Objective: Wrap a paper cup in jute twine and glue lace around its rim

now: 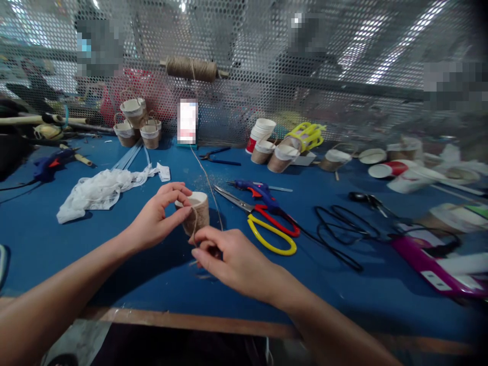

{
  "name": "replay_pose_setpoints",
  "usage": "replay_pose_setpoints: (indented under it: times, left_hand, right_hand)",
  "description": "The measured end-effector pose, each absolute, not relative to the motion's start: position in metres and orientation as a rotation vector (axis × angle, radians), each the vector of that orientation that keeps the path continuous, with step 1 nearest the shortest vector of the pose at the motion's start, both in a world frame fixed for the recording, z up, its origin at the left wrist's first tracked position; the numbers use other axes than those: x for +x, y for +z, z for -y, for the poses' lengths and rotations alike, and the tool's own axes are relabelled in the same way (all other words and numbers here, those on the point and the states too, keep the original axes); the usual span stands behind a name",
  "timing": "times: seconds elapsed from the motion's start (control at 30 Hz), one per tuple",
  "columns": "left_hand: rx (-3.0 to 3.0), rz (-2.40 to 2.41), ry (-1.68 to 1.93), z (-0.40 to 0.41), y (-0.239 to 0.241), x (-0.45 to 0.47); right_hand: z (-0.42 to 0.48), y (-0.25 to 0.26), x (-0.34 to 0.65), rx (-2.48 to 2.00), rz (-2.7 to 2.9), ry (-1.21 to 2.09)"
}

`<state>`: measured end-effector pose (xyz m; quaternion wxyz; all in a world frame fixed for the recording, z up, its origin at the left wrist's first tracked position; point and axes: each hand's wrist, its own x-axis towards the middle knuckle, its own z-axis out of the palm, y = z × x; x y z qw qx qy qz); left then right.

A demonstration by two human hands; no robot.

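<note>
A small paper cup (203,212) wrapped in brown twine, with a white rim, is between my hands. My left hand (158,216) is closed at the cup's near left rim, thumb and fingertips pinching a strand of twine. This strand (195,221) runs down the cup's near side to my right hand (232,256). The right fingers are curled in a pinch on the strand, low in front of the cup. Part of the cup's base is hidden behind the right hand. Another length of twine (208,175) runs back across the table from beside the cup.
Scissors (251,208) with red and yellow handles and a blue glue gun (259,192) lie right of the cup. White lace (102,190) is heaped at left. Behind are pliers (223,156), a phone (187,122), finished cups (133,114) and a twine spool (192,69). A purple power strip (423,264) lies right.
</note>
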<state>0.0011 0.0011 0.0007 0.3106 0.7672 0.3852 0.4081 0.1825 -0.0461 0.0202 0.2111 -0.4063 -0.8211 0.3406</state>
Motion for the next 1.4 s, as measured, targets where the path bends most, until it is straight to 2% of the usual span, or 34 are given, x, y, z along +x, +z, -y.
replay_pose_setpoints:
  times: [0.3, 0.57, 0.77, 0.9, 0.97, 1.17, 1.4]
  left_hand:
    - [2.029, -1.104, 1.173, -0.007, -0.003, -0.001]
    - [2.04, -1.096, 1.259, -0.011, -0.011, -0.001]
    - [2.05, -1.097, 1.237, -0.012, -0.013, -0.002]
    - [2.069, -1.05, 1.232, -0.01, -0.012, -0.001]
    - [2.083, -1.036, 1.228, -0.009, -0.011, 0.0]
    - [2.146, -0.981, 1.184, -0.008, -0.011, 0.0]
    - [2.172, -0.981, 1.13, -0.009, -0.012, -0.002]
  right_hand:
    - [0.042, 0.011, 0.179, -0.836, 2.754, 0.854]
    - [0.066, 0.012, 0.165, -0.654, 2.978, 0.479]
    - [0.055, 0.052, 0.194, -0.935, 2.689, 0.235]
    - [-0.001, 0.061, 0.23, -1.865, 2.2, -0.083]
    - [-0.031, 0.05, 0.248, -2.194, 2.055, -0.089]
    - [-0.073, 0.009, 0.278, -2.341, 1.958, 0.093]
    - [-0.052, 0.019, 0.279, -2.159, 1.736, 0.235]
